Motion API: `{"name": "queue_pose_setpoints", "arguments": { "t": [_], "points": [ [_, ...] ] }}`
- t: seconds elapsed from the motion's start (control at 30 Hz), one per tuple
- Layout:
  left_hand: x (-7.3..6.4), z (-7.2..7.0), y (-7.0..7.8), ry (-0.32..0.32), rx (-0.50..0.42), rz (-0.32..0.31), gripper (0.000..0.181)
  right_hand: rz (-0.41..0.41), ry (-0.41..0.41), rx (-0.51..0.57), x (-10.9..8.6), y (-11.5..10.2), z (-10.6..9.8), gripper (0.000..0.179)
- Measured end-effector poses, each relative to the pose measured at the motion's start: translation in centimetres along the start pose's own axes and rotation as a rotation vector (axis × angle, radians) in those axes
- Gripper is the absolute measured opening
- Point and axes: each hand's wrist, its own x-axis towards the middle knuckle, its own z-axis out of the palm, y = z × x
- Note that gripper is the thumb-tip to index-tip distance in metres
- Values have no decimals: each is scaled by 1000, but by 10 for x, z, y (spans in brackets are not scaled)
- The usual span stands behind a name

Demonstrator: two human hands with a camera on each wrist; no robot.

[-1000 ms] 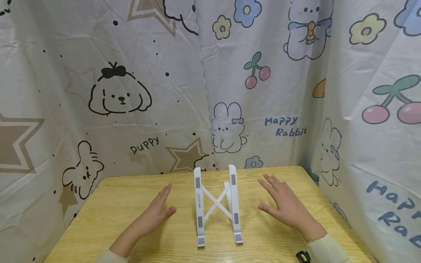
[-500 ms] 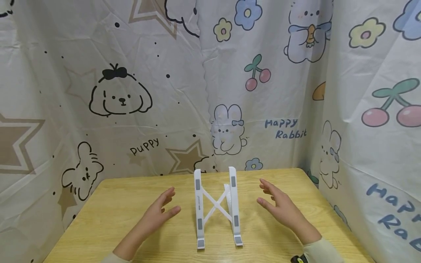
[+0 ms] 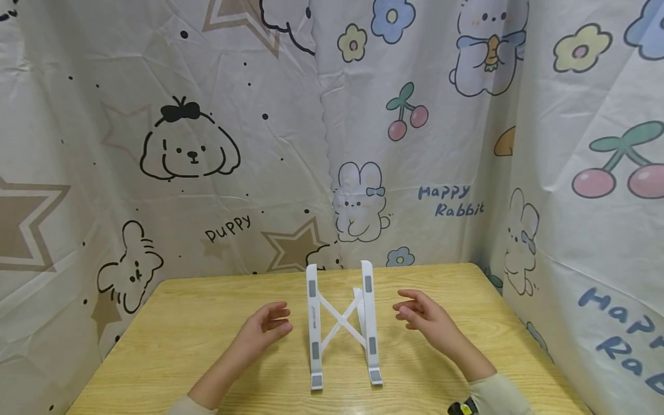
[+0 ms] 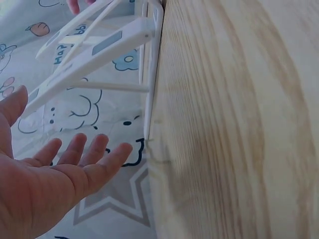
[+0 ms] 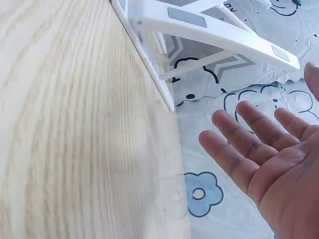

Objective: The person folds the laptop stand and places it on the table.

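A white folding laptop stand [image 3: 314,328] with grey pads and crossed struts stands unfolded in the middle of the wooden table. My left hand [image 3: 259,333] hovers just left of it, fingers loosely bent, touching nothing. On the other side my right hand [image 3: 427,320] hangs a little farther off, also relaxed and holding nothing. In the left wrist view the palm and spread fingers of the left hand [image 4: 65,169] lie beside the stand [image 4: 99,55]. The right wrist view has the right hand [image 5: 269,159] below the stand's [image 5: 214,30] sloping arm, apart from it.
The wooden table [image 3: 197,311] reaches back to a printed curtain [image 3: 249,144] with puppies, stars and rabbits. More curtain hangs close along the right side. A dark band with a yellow mark [image 3: 463,407] is at the right sleeve.
Both hands have moved inward toward the stand, and their fingers have gone from straight to loosely bent. The laptop stand has stayed in place.
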Motion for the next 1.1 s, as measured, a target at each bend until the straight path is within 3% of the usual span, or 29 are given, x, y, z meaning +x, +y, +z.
{"name": "queue_pose_setpoints", "arguments": {
  "t": [0.33, 0.7, 1.1],
  "points": [
    [3, 10, 1, -36, -106, -46, 60, 0, -98, 153, 4, 0, 9, 51],
    [9, 21, -3, -39, -225, -92, 57, 81, -119, 312, 10, 3, 18, 50],
    [12, 36, -3, -20, -309, -116, 46, 122, -118, 360, 14, 5, 33, 54]
  ]
}}
